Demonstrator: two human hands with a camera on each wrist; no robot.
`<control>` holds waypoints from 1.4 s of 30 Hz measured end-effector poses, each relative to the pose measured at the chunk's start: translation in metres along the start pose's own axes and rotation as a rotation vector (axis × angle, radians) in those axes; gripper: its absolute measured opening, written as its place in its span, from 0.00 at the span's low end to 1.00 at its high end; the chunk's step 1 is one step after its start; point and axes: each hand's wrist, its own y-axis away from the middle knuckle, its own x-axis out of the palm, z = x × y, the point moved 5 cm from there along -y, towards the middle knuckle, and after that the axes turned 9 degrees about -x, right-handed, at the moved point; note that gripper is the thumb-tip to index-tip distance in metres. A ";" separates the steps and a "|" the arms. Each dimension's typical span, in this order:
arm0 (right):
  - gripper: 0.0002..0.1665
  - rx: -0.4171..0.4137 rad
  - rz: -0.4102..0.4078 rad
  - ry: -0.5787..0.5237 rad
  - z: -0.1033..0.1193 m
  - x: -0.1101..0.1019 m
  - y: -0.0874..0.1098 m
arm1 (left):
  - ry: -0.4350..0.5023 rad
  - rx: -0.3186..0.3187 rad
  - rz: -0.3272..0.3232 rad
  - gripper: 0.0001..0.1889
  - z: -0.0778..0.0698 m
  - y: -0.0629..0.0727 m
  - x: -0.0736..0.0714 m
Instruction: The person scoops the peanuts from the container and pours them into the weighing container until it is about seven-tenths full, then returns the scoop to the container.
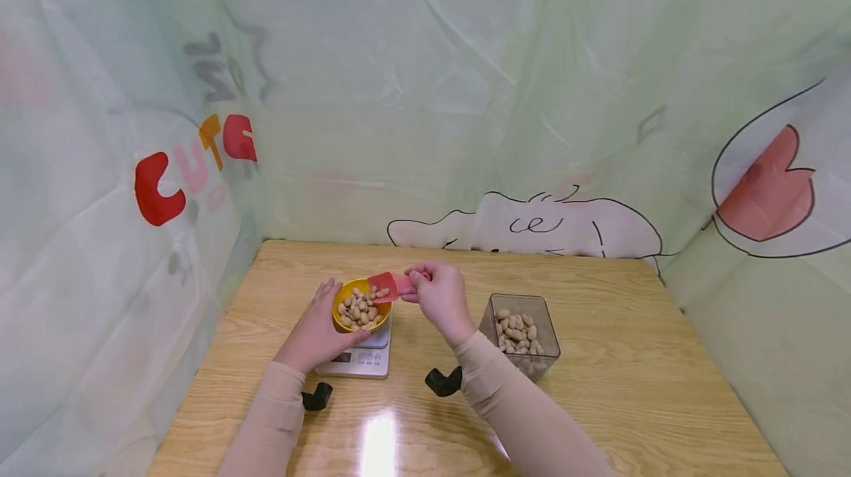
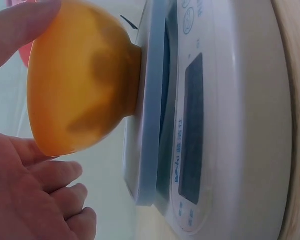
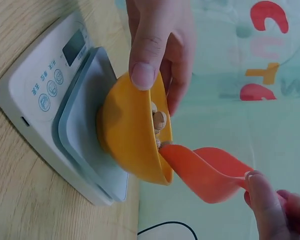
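A yellow bowl (image 3: pixel 127 132) of unshelled peanuts (image 1: pixel 359 309) sits on the grey platform of a white kitchen scale (image 1: pixel 372 368). My left hand (image 1: pixel 318 335) holds the bowl by its side, thumb at the near rim and fingers around the far side. With its thumb and fingers, my right hand (image 1: pixel 442 301) grips the handle of a red scoop (image 3: pixel 205 175). The scoop's lip reaches over the bowl's right rim and tilts down into it, with a few peanuts at its mouth. In the left wrist view, dark peanut shapes show through the bowl wall.
To the right, a clear brownish plastic box (image 1: pixel 540 366) holds more peanuts, beside the right forearm. All of this stands on a wooden table (image 1: pixel 618 359). A printed curtain (image 1: pixel 399 130) hangs behind and along the sides.
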 end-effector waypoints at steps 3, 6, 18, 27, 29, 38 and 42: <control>0.10 -0.058 0.035 -0.003 0.004 0.003 0.002 | -0.003 -0.001 0.001 0.61 0.001 0.000 0.001; 0.09 -0.120 0.061 0.009 0.009 0.004 0.005 | -0.001 0.004 0.002 0.61 0.002 0.000 0.001; 0.09 -0.181 0.071 0.014 0.018 0.001 0.013 | -0.011 0.005 -0.004 0.63 0.005 0.001 -0.002; 0.14 0.125 0.004 -0.250 0.004 -0.021 0.013 | -0.007 0.058 -0.039 0.58 -0.002 0.006 -0.007; 0.15 0.167 -0.012 -0.297 0.002 -0.030 0.015 | -0.017 0.067 -0.048 0.57 -0.003 0.007 -0.008; 0.18 0.231 -0.096 -0.371 0.002 -0.088 0.038 | -0.045 0.042 -0.063 0.53 -0.001 0.012 -0.011; 0.18 0.221 -0.169 -0.367 -0.002 -0.120 0.052 | -0.043 0.040 -0.072 0.50 0.001 0.015 -0.013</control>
